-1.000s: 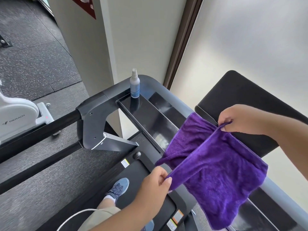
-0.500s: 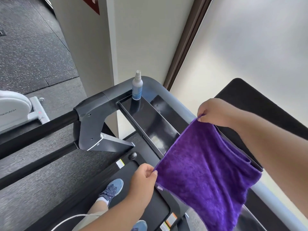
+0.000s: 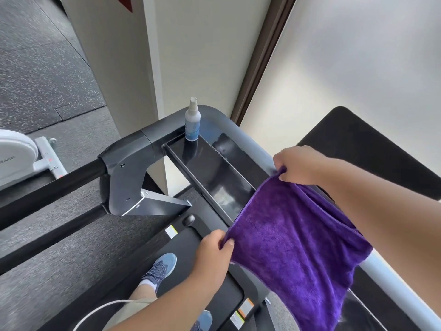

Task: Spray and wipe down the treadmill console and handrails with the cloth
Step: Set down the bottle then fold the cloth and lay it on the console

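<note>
Cloth (image 3: 293,244), purple microfibre, hangs stretched over the console tray (image 3: 214,177), a top corner pinched by each of left hand (image 3: 213,249) and right hand (image 3: 298,164); spray bottle (image 3: 192,120) stands beyond, at the tray's far-left end.

cloth (image 3: 293,240): purple | spray bottle (image 3: 192,124): white, label seemingly blue (blurred)

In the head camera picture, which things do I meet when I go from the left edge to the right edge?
White exercise machine → black padded handrail → white and blue spray bottle → left hand → purple microfibre cloth
</note>
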